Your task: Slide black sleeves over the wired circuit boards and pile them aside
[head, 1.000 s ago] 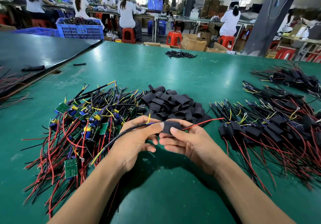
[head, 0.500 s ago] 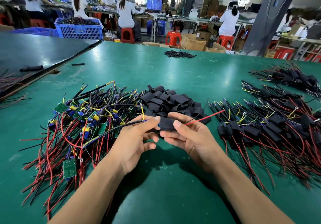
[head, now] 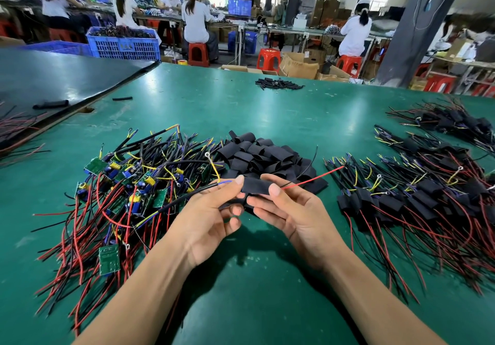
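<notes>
Both hands grasp one black sleeve (head: pixel 255 185) just above the tabletop (head: pixel 267 117), in the centre of the view. The left hand (head: pixel 211 210) pinches its cable (head: pixel 187 197) end, the right hand (head: pixel 292 210) the end where a red wire (head: pixel 313 178) comes out. The board inside is hidden. It seems best to hold the cable firm and pull the sleeve until it sits evenly. The bare boards (head: pixel 128 184) at 9 o'clock, loose sleeves (head: pixel 262 154) at 12 and finished pieces (head: pixel 428 197) at 3 are too many to count.

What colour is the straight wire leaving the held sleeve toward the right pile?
Red; the wire shows best in the head view.
</notes>
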Tool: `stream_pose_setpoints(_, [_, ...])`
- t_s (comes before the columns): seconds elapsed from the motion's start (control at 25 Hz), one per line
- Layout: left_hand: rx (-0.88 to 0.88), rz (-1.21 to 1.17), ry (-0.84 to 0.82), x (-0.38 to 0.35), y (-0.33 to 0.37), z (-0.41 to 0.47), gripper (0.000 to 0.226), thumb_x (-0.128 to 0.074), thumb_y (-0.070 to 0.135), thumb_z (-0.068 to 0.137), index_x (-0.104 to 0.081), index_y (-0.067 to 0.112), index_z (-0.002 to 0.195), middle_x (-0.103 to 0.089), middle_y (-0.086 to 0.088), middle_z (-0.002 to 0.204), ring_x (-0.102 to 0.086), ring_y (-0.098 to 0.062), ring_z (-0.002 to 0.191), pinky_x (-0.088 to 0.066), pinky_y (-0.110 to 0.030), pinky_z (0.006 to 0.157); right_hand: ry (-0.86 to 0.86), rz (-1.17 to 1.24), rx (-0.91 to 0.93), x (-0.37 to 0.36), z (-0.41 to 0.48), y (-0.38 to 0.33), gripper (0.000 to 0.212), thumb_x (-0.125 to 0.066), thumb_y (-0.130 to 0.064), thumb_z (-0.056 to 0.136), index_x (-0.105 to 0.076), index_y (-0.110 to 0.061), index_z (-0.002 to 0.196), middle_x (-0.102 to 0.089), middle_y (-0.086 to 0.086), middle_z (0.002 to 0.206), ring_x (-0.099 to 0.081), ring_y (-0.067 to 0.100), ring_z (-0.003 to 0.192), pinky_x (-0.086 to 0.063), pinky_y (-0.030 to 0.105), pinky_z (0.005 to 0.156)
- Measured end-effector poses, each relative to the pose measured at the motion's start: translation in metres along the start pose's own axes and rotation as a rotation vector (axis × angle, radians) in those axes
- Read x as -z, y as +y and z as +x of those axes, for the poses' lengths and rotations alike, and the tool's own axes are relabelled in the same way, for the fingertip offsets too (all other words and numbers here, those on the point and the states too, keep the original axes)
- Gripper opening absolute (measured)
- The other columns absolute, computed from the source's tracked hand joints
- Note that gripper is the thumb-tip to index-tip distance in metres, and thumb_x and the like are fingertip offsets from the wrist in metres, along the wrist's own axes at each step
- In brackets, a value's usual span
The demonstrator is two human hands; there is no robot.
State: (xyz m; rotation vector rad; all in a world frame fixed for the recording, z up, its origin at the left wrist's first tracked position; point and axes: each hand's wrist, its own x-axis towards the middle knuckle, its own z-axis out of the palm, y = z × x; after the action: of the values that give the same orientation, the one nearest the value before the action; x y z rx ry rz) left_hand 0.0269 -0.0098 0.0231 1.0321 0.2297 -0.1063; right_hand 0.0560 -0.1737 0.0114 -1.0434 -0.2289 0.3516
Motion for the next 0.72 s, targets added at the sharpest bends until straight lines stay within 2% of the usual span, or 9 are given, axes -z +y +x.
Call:
stream_pose_setpoints(0.12, [0.003,-0.007,-0.008,0.0006,0.0014,-0.0003,0.026,-0.08,0.035,0.062,-0.066,0.02,0.078,-0.061,0.006,0.068,-0.048,-0.005,0.047,-0.038,-0.015,0.041,-0.006,-0.027,-0.006,0.0002,0.0002,0.0027,0.038,-0.085,-0.03,0.071,-0.075,-0.02,0.106,-0.073,0.02,0.111,-0.072,0.032,0.102,-0.058,0.027,0.077])
stream_pose_setpoints(0.32, [0.011,-0.016,0.02,-0.0003,0.0014,0.0015,0.018,-0.076,0.035,0.071,-0.067,0.022,0.079,-0.065,0.005,0.07,-0.053,-0.006,0.047,-0.041,-0.016,0.041,0.017,-0.053,0.008,0.0031,0.0022,0.0029,0.035,-0.083,-0.031,0.069,-0.077,-0.021,0.101,-0.074,0.019,0.108,-0.074,0.03,0.099,-0.058,0.026,0.075])
stream_pose_setpoints(0.52, [0.004,0.003,0.045,0.0008,-0.0012,0.0032,0.022,-0.076,0.025,0.065,-0.071,0.019,0.086,-0.068,0.001,0.073,-0.058,-0.009,0.048,-0.043,-0.019,0.041,0.033,-0.149,0.041,0.007,0.0015,-0.002,0.047,-0.082,-0.033,0.069,-0.071,-0.016,0.112,-0.075,0.018,0.103,-0.075,0.031,0.092,-0.059,0.027,0.073])
stream_pose_setpoints(0.72, [-0.003,0.016,0.057,0.0012,-0.0019,0.0036,0.019,-0.074,0.023,0.07,-0.073,0.019,0.088,-0.068,0.0,0.075,-0.061,-0.011,0.051,-0.045,-0.02,0.042,0.023,-0.202,0.066,0.0056,0.0006,-0.0018,0.038,-0.075,-0.024,0.079,-0.07,-0.017,0.116,-0.076,0.015,0.101,-0.075,0.03,0.084,-0.059,0.028,0.073])
